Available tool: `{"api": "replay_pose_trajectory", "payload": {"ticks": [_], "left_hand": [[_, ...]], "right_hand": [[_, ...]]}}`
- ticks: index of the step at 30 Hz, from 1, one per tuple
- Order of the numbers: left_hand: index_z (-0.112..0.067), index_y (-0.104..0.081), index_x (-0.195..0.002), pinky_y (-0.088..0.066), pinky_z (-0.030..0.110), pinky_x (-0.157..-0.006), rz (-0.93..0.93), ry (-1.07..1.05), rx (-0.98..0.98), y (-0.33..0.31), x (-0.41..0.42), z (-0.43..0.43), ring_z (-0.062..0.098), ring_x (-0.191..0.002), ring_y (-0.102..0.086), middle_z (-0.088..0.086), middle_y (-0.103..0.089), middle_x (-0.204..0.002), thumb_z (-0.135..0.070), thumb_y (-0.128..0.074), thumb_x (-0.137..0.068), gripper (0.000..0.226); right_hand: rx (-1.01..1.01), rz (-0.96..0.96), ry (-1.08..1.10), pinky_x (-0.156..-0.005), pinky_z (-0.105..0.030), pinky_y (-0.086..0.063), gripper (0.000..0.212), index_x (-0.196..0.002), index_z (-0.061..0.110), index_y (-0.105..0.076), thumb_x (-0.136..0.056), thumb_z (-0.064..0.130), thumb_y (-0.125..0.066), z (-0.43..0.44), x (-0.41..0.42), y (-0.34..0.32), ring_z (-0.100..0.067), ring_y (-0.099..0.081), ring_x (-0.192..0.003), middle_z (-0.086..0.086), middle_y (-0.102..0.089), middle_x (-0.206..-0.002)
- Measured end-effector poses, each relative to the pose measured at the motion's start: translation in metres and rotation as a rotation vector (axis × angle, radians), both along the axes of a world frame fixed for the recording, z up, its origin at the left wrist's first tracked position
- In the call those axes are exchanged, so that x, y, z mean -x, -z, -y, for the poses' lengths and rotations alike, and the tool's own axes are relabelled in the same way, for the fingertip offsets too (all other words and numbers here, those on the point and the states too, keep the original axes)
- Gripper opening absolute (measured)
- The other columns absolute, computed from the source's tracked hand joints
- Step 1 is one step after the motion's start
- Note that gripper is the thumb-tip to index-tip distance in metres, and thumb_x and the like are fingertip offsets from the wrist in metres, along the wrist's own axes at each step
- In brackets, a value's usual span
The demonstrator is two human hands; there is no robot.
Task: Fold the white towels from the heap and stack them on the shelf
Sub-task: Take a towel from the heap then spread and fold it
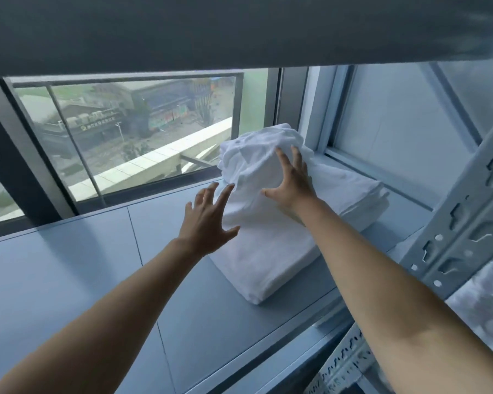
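A stack of folded white towels (268,260) lies on the grey shelf (83,280), running back toward the right. On top of its far end sits a bulky, loosely bunched white towel (254,160). My right hand (292,180) lies spread against the front of that bunched towel, fingers straight. My left hand (208,220) hovers with fingers spread at the towel's left lower side, fingertips near the cloth; whether they touch it I cannot tell.
A shelf board (239,29) hangs low overhead. Behind the shelf is a large window (125,129) with a street view. A perforated metal upright (467,217) stands at the right, with more white cloth (487,302) beyond it.
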State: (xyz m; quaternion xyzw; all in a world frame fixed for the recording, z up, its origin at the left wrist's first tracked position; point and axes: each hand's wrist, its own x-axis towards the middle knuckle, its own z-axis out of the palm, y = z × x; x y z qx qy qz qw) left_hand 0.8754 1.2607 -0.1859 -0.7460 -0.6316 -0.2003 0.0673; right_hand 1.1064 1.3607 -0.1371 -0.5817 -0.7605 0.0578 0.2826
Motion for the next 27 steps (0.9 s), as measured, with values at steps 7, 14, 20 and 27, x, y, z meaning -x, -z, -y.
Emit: {"api": "replay_pose_trajectory", "payload": {"ticks": [7, 14, 20, 27], "left_hand": [[-0.046, -0.008, -0.16, -0.054, 0.058, -0.094, 0.11, 0.065, 0.01, -0.001, -0.026, -0.048, 0.04, -0.15, -0.019, 0.011, -0.008, -0.167, -0.054, -0.083, -0.074, 0.114], [-0.038, -0.033, -0.156, -0.05, 0.053, -0.1, 0.098, 0.024, 0.166, 0.036, -0.04, -0.072, 0.043, -0.134, -0.041, 0.011, -0.02, -0.165, -0.037, -0.077, -0.082, 0.086], [-0.013, -0.072, -0.12, -0.051, 0.042, -0.094, 0.217, 0.056, 0.03, 0.036, -0.027, -0.075, 0.041, -0.11, -0.059, 0.014, -0.062, -0.126, 0.006, -0.061, -0.081, 0.045], [-0.01, -0.069, -0.117, -0.055, 0.042, -0.076, 0.288, 0.042, -0.14, 0.0, -0.001, -0.048, 0.038, -0.103, -0.062, 0.015, -0.059, -0.119, 0.006, -0.06, -0.084, 0.038]], "right_hand": [[0.04, 0.045, -0.008, -0.117, -0.061, -0.033, 0.13, -0.159, 0.048, -0.005, -0.062, 0.054, -0.092, -0.053, -0.014, -0.002, -0.035, 0.001, -0.157, 0.001, 0.018, -0.169], [0.112, 0.078, 0.003, -0.116, -0.044, -0.039, 0.101, -0.158, 0.036, -0.027, -0.075, 0.028, -0.083, -0.068, -0.009, 0.034, -0.046, -0.032, -0.141, -0.013, -0.001, -0.167], [-0.118, -0.081, 0.03, -0.092, -0.044, -0.053, 0.034, -0.114, 0.011, -0.063, -0.081, 0.003, -0.061, -0.061, 0.002, 0.039, -0.044, -0.056, -0.101, -0.016, -0.045, -0.125], [-0.317, -0.118, -0.159, -0.084, -0.046, -0.056, 0.022, -0.102, 0.007, -0.067, -0.082, 0.0, -0.062, -0.025, 0.037, 0.009, -0.038, -0.059, -0.092, -0.015, -0.052, -0.111]]}}
